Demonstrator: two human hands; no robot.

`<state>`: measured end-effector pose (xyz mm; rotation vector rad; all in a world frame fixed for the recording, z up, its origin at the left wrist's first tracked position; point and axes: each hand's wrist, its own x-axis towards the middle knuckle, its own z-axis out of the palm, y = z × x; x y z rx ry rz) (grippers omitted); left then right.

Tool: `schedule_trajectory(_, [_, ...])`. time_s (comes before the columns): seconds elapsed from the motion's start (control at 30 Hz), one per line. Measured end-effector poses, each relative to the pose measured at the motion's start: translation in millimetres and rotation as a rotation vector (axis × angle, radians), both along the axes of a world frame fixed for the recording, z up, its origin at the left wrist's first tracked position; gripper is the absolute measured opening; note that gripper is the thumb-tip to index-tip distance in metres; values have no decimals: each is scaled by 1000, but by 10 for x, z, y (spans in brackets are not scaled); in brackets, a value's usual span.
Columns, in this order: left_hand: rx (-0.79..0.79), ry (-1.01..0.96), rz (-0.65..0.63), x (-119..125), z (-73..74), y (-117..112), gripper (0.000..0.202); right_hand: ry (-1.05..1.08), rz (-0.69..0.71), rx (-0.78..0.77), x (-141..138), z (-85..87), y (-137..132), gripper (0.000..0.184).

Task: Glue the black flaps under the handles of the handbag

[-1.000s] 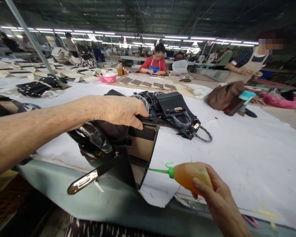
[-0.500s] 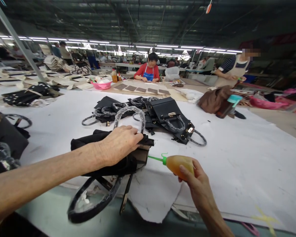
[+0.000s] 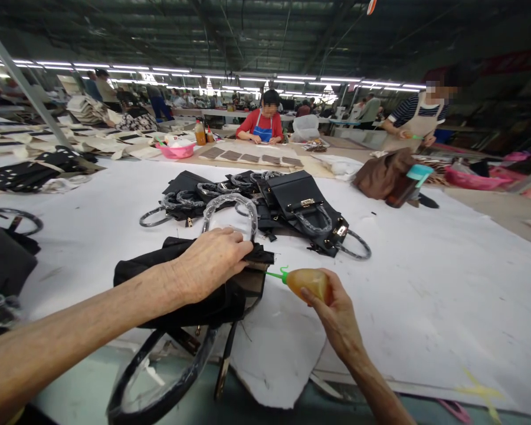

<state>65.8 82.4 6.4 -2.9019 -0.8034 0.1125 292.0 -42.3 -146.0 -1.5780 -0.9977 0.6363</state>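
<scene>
A black handbag (image 3: 159,262) lies on the table near its front edge, its brown inner side showing at the right end. My left hand (image 3: 216,260) is closed on the upper edge of this bag; the fingertips are partly hidden. One plastic-wrapped handle (image 3: 239,200) arches up behind that hand, and another handle (image 3: 159,383) hangs over the table edge toward me. In my right hand (image 3: 331,307) is a squeeze bottle (image 3: 307,284) of amber liquid, held on its side. Its thin green nozzle (image 3: 272,274) points left, with the tip at the bag's brown end.
Several black handbags (image 3: 301,200) are piled beyond my hands, and others (image 3: 4,254) lie at the left. A brown cloth (image 3: 376,177) and a bottle with a turquoise lid (image 3: 402,186) stand at the right. Two co-workers (image 3: 265,121) (image 3: 416,118) are across the table.
The squeeze bottle in my right hand has moved left, and its nozzle tip now reaches the handbag's end. My left hand keeps its place on the bag. The view has shifted slightly.
</scene>
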Motion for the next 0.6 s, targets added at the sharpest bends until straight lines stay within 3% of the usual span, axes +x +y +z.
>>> schedule_trajectory(0.6, [-32,-2,-9,-9,-60,-25,6,-1,44,-40,53,60,30,59])
